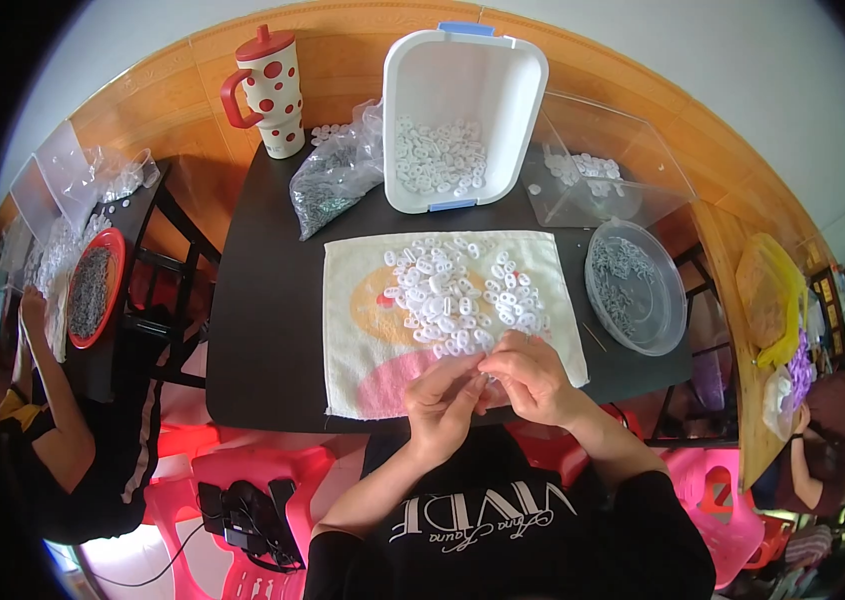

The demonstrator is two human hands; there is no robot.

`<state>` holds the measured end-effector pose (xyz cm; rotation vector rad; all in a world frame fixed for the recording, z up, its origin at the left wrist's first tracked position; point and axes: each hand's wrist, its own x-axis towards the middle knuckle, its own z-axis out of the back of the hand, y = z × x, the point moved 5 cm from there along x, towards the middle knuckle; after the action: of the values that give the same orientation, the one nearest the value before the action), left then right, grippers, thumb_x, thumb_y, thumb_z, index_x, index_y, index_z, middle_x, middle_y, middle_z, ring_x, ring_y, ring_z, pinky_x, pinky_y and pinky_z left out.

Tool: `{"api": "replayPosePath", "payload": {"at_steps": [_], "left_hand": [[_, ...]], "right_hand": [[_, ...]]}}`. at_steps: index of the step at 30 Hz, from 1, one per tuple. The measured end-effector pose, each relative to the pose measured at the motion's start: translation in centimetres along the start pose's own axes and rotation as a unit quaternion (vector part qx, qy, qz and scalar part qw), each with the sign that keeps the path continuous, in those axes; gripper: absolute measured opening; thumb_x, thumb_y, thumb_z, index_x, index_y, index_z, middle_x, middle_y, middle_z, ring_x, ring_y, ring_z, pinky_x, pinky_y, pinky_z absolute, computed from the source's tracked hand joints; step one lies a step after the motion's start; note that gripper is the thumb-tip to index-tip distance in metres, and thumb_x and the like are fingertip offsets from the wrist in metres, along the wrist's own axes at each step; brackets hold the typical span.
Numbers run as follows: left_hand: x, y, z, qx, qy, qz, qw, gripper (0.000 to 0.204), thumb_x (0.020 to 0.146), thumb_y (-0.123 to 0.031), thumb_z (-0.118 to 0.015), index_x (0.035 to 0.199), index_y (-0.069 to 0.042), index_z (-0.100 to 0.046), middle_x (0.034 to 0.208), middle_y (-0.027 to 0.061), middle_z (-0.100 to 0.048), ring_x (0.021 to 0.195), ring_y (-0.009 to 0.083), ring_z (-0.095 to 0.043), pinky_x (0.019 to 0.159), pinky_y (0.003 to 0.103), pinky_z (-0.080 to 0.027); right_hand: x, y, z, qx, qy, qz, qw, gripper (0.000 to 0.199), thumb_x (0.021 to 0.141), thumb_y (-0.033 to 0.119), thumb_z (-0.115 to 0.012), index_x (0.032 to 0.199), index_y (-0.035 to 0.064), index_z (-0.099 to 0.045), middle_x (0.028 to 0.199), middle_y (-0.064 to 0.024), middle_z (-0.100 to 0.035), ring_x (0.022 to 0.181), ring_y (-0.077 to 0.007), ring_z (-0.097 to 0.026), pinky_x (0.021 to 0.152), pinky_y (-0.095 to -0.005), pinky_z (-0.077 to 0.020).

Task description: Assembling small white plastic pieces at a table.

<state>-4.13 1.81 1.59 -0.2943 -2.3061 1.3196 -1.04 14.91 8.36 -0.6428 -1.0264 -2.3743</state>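
Over the front edge of a cream towel (348,300) with a pink and yellow pattern, my left hand (442,405) and my right hand (535,383) meet with fingertips pinched together. Whatever they grip is too small and too covered by the fingers to name. Just beyond them lies a loose heap of small white oval plastic pieces with holes (435,290), and a smaller group of the same pieces (516,290) spreads to its right. Right of the towel, a round clear plastic tub (661,318) contains many tiny grey metal-looking pieces (626,275).
Behind the towel, a white bin (518,120) tilts toward me with more white pieces inside. Left of it are a clear bag of grey pieces (338,180) and a red-dotted tumbler (278,95). A clear acrylic box (643,150) stands right. Other people work at both sides.
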Motion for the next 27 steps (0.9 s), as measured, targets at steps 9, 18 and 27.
{"api": "replayPosePath", "payload": {"at_steps": [9,18,27], "left_hand": [[0.0,0.7,0.2,-0.013,-0.01,0.048,0.999,0.029,0.093,0.009,-0.057,0.121,0.001,-0.064,0.094,0.0075,-0.063,0.071,0.0114,-0.063,0.058,0.022,-0.051],[0.7,-0.2,-0.2,0.015,0.015,0.029,0.999,0.022,0.093,0.009,-0.057,0.111,0.003,-0.067,0.093,0.0074,-0.061,0.069,0.0106,-0.061,0.059,0.022,-0.05],[0.5,0.2,-0.2,0.013,0.012,0.044,0.999,0.02,0.093,0.009,-0.056,0.108,0.003,-0.067,0.093,0.0077,-0.062,0.07,0.0109,-0.061,0.059,0.022,-0.05]], "right_hand": [[-2.0,-4.1,7.3,-0.022,-0.122,-0.216,0.968,0.013,0.089,-0.003,-0.059,0.101,0.0,-0.064,0.083,-0.0093,-0.06,0.07,-0.0161,-0.058,0.061,-0.0289,-0.0454],[-3.4,-3.1,3.7,-0.242,0.022,-0.194,0.95,0.013,0.077,0.001,-0.067,0.091,0.0019,-0.066,0.082,-0.0131,-0.059,0.076,-0.0327,-0.06,0.065,-0.0415,-0.0475],[-4.1,-2.3,4.1,-0.254,0.006,-0.145,0.956,0.012,0.076,0.001,-0.067,0.087,0.0015,-0.062,0.081,-0.0115,-0.057,0.077,-0.0328,-0.059,0.066,-0.0415,-0.0475]]}}
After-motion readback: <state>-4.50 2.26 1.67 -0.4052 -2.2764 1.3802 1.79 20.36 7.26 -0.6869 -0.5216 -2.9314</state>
